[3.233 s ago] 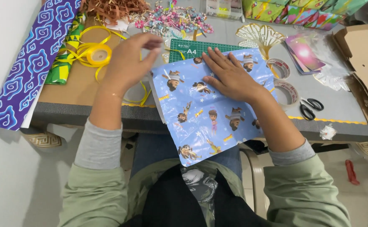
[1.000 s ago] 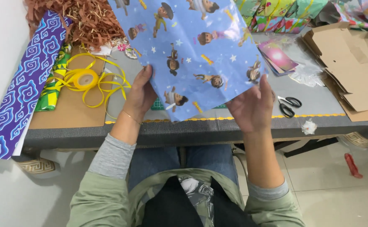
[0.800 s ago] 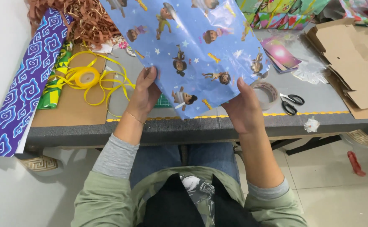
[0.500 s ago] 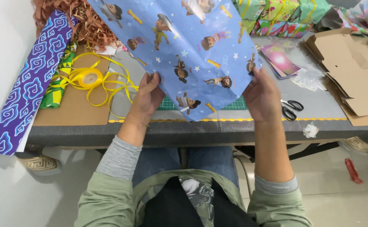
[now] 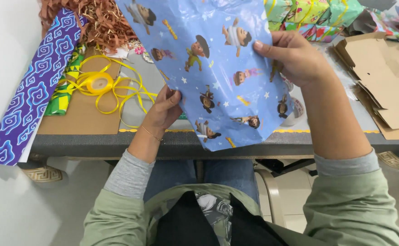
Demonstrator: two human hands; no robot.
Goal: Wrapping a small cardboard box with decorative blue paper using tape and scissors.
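Left hand (image 5: 163, 109) and right hand (image 5: 295, 57) each pinch an edge of the blue cartoon-print wrapping paper sheet (image 5: 217, 73), raised above the grey table (image 5: 163, 139); keep tension even to avoid creases

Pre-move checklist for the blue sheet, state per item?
1. Left hand grips the blue sheet at its left edge: ok.
2. Right hand grips its right edge: ok.
3. Sheet lifted off the table: ok.
4. Sheet flat: not ok, it curves and wrinkles.
5. Yellow ribbon apart from the sheet: ok.
6. Table under the sheet free: cannot tell, hidden.
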